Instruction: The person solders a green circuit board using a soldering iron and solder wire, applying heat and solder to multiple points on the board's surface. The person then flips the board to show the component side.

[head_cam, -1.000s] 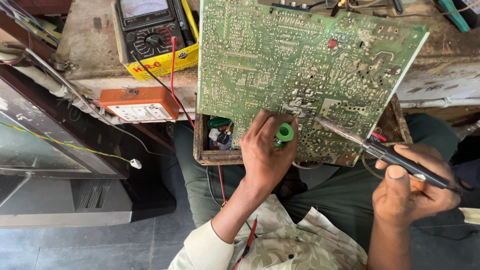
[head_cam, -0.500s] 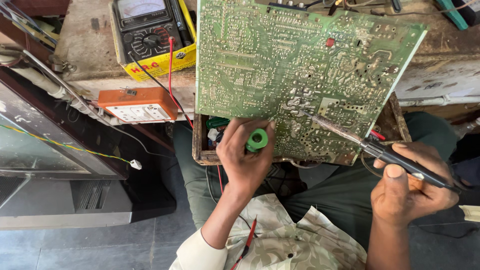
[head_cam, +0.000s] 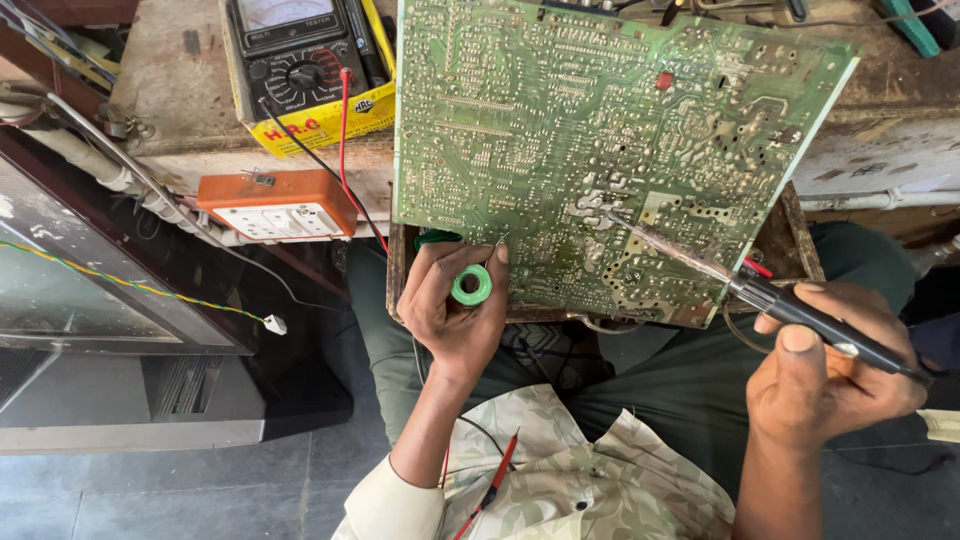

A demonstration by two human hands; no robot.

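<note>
A large green circuit board (head_cam: 600,140) lies solder side up across a wooden tray (head_cam: 795,240) on my lap. My left hand (head_cam: 450,310) grips a small green spool of solder wire (head_cam: 471,286) at the board's near left edge. My right hand (head_cam: 830,375) holds a black-handled soldering iron (head_cam: 790,305); its metal tip (head_cam: 612,216) rests on the solder joints near the board's middle.
A yellow-cased analogue multimeter (head_cam: 300,70) with red and black leads sits on the bench at the back left. An orange and white socket box (head_cam: 275,205) hangs below it. A dark television set (head_cam: 100,330) stands at the left. A red probe (head_cam: 490,485) lies on my lap.
My left hand with the green spool has slid left along the board's near edge. The iron's tip has crept slightly left on the board.
</note>
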